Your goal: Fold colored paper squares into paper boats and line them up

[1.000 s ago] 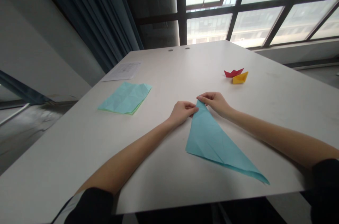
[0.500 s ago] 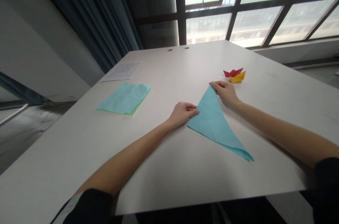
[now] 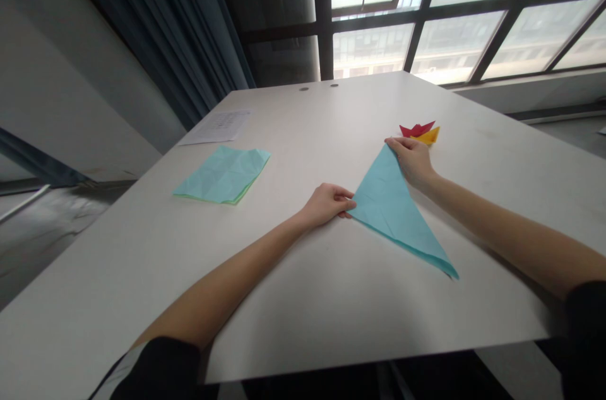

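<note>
The blue triangle of paper (image 3: 395, 201) lies at one o'clock, left hand (image 3: 329, 204) pinching its nine-o'clock corner, right hand (image 3: 413, 159) its twelve-o'clock tip. Gentle, even tension suits the layers, though their alignment is unclear.

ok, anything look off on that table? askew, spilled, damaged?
No spill or tear visible. Minor only: the flat blue sheet at left is creased, with a green edge peeking out beneath; the folded blue sheet gapes along its near edge, layers not flush.
</note>
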Demonstrator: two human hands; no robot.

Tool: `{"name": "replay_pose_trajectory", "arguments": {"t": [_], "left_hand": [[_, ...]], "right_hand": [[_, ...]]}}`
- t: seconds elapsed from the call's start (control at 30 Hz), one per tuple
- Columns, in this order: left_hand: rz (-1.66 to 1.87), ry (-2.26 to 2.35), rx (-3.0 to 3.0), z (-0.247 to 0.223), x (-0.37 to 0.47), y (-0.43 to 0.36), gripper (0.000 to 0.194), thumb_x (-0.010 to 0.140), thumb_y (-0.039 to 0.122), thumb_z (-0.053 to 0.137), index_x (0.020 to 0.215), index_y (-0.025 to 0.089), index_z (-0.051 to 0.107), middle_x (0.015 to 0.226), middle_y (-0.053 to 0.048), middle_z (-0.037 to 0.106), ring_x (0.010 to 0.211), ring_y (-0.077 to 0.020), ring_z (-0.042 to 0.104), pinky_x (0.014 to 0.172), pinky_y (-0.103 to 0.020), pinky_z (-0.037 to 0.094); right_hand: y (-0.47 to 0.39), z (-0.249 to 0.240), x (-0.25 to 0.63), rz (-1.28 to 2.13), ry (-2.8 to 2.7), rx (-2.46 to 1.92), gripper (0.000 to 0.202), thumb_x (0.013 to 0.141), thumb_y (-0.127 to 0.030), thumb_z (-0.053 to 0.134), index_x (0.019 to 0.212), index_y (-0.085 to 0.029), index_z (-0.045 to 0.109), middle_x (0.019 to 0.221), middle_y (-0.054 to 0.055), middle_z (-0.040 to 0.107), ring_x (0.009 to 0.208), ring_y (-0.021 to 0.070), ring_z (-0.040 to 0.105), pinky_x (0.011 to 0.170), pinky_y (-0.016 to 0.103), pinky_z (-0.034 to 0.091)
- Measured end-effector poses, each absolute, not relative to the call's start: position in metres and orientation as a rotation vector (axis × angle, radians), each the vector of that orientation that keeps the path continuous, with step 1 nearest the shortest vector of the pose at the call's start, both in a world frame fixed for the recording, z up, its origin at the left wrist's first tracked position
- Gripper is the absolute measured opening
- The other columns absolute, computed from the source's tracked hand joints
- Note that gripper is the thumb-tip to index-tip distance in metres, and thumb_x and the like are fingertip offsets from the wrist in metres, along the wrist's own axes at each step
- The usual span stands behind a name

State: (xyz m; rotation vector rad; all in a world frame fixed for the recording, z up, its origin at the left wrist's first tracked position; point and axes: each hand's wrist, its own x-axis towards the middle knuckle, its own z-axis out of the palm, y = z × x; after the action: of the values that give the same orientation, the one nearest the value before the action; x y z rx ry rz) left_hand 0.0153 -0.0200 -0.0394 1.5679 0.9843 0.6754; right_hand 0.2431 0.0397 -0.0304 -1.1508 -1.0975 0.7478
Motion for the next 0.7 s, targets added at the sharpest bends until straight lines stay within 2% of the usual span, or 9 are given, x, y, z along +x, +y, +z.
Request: {"name": "replay_pose_trajectory", "arguments": {"t": [0.37,0.47,0.57,0.63,0.7], "left_hand": [[0.633,1.0,1.503,-0.038,0.018,-0.019,0.012,0.073,0.017,0.061,0.081,0.011,0.068,0.06,-0.001,0.066,0.056,-0.0119,0.064,0.055,-0.02,0.05],[0.681,1.069,1.531,-0.038,0.015,-0.015,0.015,0.074,0.016,0.059,0.086,0.011,0.066,0.061,-0.001,0.066,0.056,-0.0113,0.063,0.056,-0.02,0.05],[0.784,1.163,1.581,-0.038,0.009,-0.009,0.031,0.072,0.017,0.06,0.103,0.012,0.059,0.058,0.001,0.065,0.052,-0.0114,0.062,0.056,-0.021,0.05],[0.831,1.213,1.641,-0.036,0.004,-0.006,0.036,0.071,0.017,0.06,0.107,0.014,0.055,0.055,0.002,0.064,0.05,-0.0115,0.062,0.056,-0.021,0.05],[0.823,1.262,1.719,-0.033,0.0,-0.004,0.028,0.071,0.017,0.058,0.099,0.015,0.058,0.055,0.003,0.064,0.051,-0.0117,0.063,0.057,-0.021,0.049]], "right_hand": [[0.049,-0.04,0.25,0.725,-1.14,-1.154,0.022,0.067,-0.039,0.064,0.071,-0.018,0.063,0.06,0.001,0.056,0.057,0.014,0.052,0.049,0.028,0.042],[0.048,-0.036,0.249,0.646,-1.167,-1.22,0.026,0.071,-0.038,0.06,0.089,-0.02,0.061,0.078,0.004,0.06,0.066,0.0153,0.055,0.054,0.03,0.046],[0.039,-0.028,0.244,0.397,-1.322,-1.275,0.039,0.072,-0.035,0.06,0.108,-0.023,0.053,0.105,0.008,0.058,0.085,0.0185,0.056,0.066,0.034,0.049],[0.029,-0.022,0.238,0.348,-1.637,-1.262,0.036,0.075,-0.035,0.058,0.108,-0.022,0.053,0.109,0.008,0.057,0.088,0.02,0.056,0.07,0.037,0.049],[0.016,-0.019,0.229,0.438,-2.029,-1.178,0.024,0.081,-0.033,0.049,0.1,-0.022,0.058,0.104,0.008,0.06,0.088,0.0203,0.057,0.075,0.039,0.049]]}}
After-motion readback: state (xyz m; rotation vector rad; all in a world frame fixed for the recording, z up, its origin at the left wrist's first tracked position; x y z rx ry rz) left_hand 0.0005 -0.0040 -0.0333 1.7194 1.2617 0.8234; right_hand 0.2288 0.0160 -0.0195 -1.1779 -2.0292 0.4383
